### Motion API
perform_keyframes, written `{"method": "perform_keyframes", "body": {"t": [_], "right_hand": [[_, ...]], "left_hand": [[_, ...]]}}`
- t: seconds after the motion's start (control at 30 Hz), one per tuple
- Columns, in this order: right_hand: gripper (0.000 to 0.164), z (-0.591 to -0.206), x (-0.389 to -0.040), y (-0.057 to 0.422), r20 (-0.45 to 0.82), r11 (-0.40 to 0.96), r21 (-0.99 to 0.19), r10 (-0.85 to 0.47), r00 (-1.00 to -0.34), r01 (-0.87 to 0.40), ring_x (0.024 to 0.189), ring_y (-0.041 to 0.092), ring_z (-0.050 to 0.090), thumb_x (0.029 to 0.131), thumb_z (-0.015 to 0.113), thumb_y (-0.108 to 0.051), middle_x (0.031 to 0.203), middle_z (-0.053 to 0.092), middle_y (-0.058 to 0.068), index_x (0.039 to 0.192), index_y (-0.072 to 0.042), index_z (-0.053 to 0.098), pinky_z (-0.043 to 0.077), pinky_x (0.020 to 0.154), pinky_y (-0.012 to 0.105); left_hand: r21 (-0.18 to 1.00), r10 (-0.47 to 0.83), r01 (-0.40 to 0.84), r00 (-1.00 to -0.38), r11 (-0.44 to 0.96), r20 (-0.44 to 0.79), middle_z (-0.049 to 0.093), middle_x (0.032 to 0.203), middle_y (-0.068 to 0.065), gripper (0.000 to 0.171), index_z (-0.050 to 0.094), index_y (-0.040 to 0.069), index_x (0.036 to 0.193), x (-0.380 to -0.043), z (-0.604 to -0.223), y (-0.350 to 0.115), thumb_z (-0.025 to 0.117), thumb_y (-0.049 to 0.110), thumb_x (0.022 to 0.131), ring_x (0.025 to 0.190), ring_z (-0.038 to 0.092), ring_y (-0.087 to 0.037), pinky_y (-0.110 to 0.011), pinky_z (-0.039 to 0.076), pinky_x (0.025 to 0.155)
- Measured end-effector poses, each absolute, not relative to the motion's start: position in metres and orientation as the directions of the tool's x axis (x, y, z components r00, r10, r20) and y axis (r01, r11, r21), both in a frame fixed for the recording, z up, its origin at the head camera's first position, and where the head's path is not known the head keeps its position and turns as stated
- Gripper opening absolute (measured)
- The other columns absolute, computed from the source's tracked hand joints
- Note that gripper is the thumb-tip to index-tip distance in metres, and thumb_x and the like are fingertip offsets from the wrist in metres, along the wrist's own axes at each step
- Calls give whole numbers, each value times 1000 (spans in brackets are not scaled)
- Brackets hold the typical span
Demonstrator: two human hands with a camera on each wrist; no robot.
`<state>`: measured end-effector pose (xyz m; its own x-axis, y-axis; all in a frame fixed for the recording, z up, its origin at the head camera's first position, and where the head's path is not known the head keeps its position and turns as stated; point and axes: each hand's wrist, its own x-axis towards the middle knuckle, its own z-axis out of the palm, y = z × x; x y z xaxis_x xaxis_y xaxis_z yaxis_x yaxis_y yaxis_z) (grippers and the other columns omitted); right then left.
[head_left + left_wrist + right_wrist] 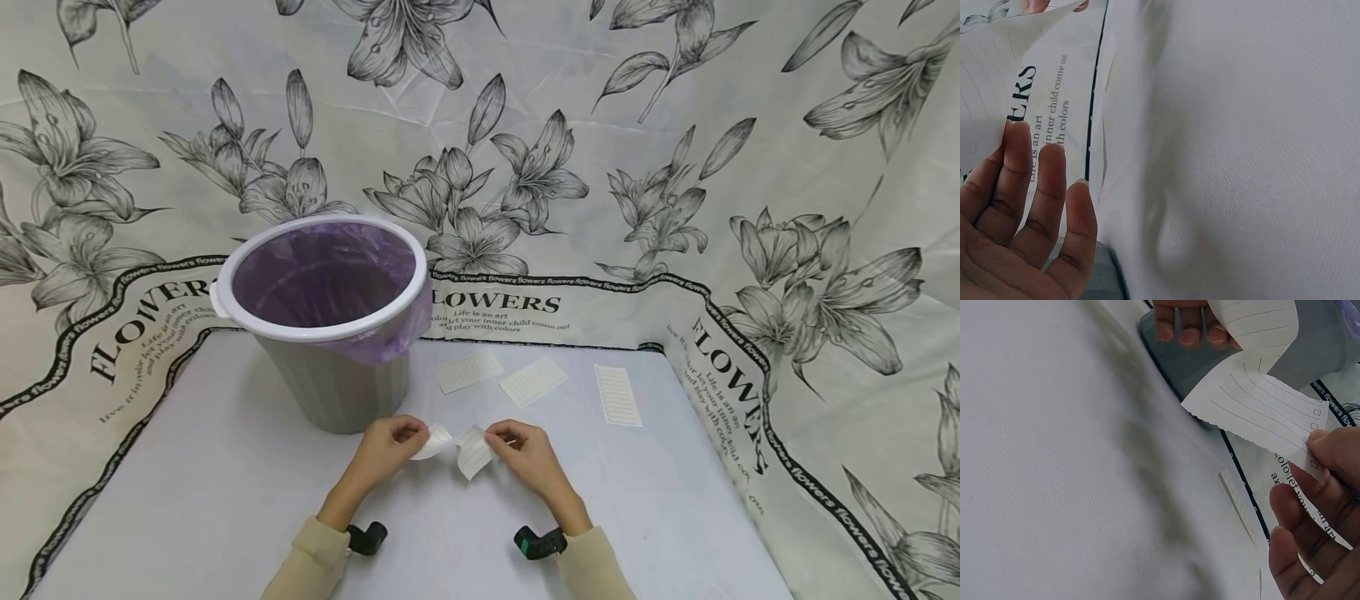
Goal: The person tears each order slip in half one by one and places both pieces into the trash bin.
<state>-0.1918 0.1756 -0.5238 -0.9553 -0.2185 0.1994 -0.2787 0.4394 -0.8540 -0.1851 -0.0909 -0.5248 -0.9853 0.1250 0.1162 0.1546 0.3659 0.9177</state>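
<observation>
White cloth printed with grey lily drawings and the word FLOWERS (600,208) hangs behind and beside a white table (450,533). On it stands a round, grey, tapered bin (330,387) with a white rim, lined with a thin purple plastic bag (375,346). Just right of the bin's base and nearer the wearer, two bare hands in beige sleeves face each other. Left hand (387,443) pinches a small white piece of lined paper (432,444); right hand (528,450) pinches a ragged-edged white piece of lined paper with small printed boxes (474,454) between thumb and finger. To the bin's right, flat on the table, lie three pale rectangular lined sheets: one nearest it (468,372), one in the middle (533,382), one farthest away (618,396).
</observation>
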Motion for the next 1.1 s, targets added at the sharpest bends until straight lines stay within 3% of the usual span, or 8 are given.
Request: {"method": "perform_keyframes", "body": {"t": [0.3,1.1], "right_hand": [[4,-522,-192,180,208,439,-854,-202,-957,-278,81,9,66,95,75,-13,88,76,1,96,-11,78,55,73,22],[3,-522,-194,186,207,441,-859,-168,-964,-261,81,9,66,94,75,-11,86,75,1,95,-10,78,54,71,21]], "left_hand": [[917,111,155,-986,368,122,75,88,-5,7,77,4,95,-185,-524,-93,74,10,93,76,64,-11,-21,52,65],[915,68,147,-989,375,131,74,86,-4,6,77,3,95,-185,-528,-98,75,9,93,75,62,-11,-22,51,65]]}}
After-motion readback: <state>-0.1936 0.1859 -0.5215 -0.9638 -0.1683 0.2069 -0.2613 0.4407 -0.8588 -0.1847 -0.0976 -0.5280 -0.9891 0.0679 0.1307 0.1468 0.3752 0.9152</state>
